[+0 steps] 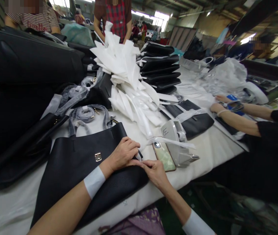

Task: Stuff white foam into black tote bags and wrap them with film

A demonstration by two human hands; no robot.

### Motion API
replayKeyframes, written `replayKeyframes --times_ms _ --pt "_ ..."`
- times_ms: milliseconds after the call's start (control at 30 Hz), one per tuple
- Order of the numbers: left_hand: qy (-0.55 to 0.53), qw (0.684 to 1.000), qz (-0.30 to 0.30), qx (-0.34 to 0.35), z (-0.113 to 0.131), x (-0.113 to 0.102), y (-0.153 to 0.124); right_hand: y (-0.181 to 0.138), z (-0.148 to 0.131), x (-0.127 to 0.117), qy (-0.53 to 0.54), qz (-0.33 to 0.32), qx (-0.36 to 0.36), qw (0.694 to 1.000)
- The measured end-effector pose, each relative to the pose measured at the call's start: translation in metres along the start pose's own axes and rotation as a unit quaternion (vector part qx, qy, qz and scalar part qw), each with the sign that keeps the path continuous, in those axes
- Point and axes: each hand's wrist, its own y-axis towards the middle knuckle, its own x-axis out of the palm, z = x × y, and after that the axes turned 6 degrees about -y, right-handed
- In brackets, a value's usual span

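On the white-covered desk (pixel 207 151), a black handbag (pixel 76 156) lies with the left hand (pixel 123 153)'s bent fingers closed on its edge; the right hand (pixel 155 171)'s fingers, narrowly pinched, touch there, their hold hidden.

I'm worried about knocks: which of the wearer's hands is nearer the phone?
Right: the right hand is close beside the phone; the left hand is farther off, on the bag.

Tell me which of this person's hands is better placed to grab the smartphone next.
Probably the right hand: it is close beside the smartphone, while the left hand lies farther off, over the black handbag.
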Motion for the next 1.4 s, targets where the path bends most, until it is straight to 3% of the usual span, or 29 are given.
replayKeyframes --times_ms 133,233,300,467,533,667,867,1067,1233,1333,1400 --pt "0.023 0.999 -0.022 -0.011 -0.001 0.004 -0.001 -0.008 -0.005 -0.011 -0.051 -0.063 -0.054 0.995" --pt "0.036 0.999 -0.022 -0.016 -0.001 0.005 0.0 -0.022 -0.012 -0.014 -0.107 -0.072 -0.074 0.989" --pt "0.041 0.999 -0.022 -0.02 0.0 0.003 0.001 -0.031 -0.014 -0.007 -0.175 -0.027 -0.082 0.981" --pt "0.032 0.998 -0.048 -0.024 0.0 -0.002 0.003 -0.039 -0.002 0.027 -0.261 0.197 -0.077 0.942" --pt "0.026 0.998 -0.063 -0.018 0.0 -0.001 0.004 -0.035 0.005 0.038 -0.291 0.227 -0.099 0.924" --pt "0.023 0.996 -0.08 -0.027 -0.001 0.004 0.006 -0.024 0.015 0.045 -0.375 0.214 -0.15 0.89" --pt "0.024 0.994 -0.09 -0.056 -0.001 0.012 0.01 -0.012 0.013 0.034 -0.439 0.153 -0.191 0.864" --pt "0.026 0.99 -0.095 -0.096 -0.003 0.015 0.013 -0.011 -0.004 0.029 -0.526 0.188 -0.189 0.808" --pt "0.033 0.99 -0.099 -0.097 0.008 0.006 0.015 -0.009 0.006 0.036 -0.507 0.194 -0.188 0.819" --pt "0.092 0.986 -0.056 -0.126 0.035 0.003 0.003 -0.008 0.014 0.037 -0.487 0.165 -0.196 0.835" --pt "0.137 0.974 -0.028 -0.179 0.057 0.007 -0.012 -0.009 0.017 0.037 -0.442 0.149 -0.194 0.863"
